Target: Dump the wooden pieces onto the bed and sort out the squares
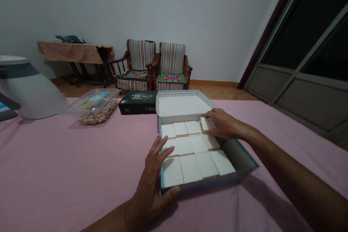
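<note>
Far to the left of the open box (210, 186), a pale jug (43, 94) is standing, its left part being cut off by the picture's edge. Nearer the open box, also to its left, a clear plastic container (109, 95) is holding beige nuts (99, 115), a bright label partly covering them. Just behind and left of the open box, a black box (137, 102) is lying closed, hiding whatever is inside. The left hand (152, 177) is spreading its fingers over the open box's left rim, thumb by the near wall, gripping nothing and hiding parts of the leftmost pieces. Inside, white blocks (191, 168) are lying in rows. At the open box's far right, the right hand (224, 125) is pinching a white block (206, 124); some fingertips are staying hidden, and whether this block is touching its neighbours is hard to tell.
</note>
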{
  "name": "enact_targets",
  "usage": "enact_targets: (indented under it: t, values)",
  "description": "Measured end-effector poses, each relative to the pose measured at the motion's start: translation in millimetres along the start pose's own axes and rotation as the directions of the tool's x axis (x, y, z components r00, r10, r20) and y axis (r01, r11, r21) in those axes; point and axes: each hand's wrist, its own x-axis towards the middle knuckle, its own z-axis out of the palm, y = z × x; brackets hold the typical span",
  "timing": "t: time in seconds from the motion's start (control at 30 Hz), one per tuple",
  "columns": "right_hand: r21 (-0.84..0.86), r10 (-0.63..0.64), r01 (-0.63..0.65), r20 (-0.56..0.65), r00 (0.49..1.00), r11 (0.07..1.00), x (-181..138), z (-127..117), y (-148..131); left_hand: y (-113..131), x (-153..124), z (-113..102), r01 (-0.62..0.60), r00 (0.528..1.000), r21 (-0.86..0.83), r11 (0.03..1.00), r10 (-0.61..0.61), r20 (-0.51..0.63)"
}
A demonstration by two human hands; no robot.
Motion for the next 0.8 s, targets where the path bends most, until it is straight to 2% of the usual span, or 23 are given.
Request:
enact_targets:
  t: [0.13, 0.23, 0.4, 0.57, 0.63, 0.73, 0.8]
  values:
    - [0.025, 0.017, -0.019, 0.055, 0.998, 1.0, 8, 12, 1, -1, 0, -1, -0.012, 1.0, 0.012, 1.0, 0.012, 0.009]
    - [0.086, 0.004, -0.008, 0.051, 0.999, 0.996, 6, 15, -3, -2, 0, -2, -0.016, 1.0, 0.005, 1.0, 0.016, 0.006]
    - [0.145, -0.013, 0.02, -0.048, 0.999, 0.989, -12, 1, -12, -5, 0, -1, -0.016, 1.0, 0.003, 1.0, 0.016, 0.009]
    - [0.314, -0.15, 0.122, 0.065, 0.987, 0.942, -38, -16, -32, -5, -1, 0, -0.01, 1.0, 0.012, 1.0, 0.009, 0.016]
    - [0.314, -0.117, 0.112, -0.005, 0.993, 0.943, -41, -18, -31, -3, -1, -2, -0.004, 1.0, 0.0, 1.0, 0.004, 0.021]
    - [0.329, 0.002, 0.052, -0.162, 0.987, 0.943, -39, -20, -19, 0, 0, -5, 0.023, 0.999, -0.057, 0.998, -0.022, 0.024]
    - [0.367, 0.062, 0.015, -0.197, 0.979, 0.93, -37, -20, -9, 1, 1, -6, 0.03, 0.999, -0.076, 0.997, -0.029, 0.024]
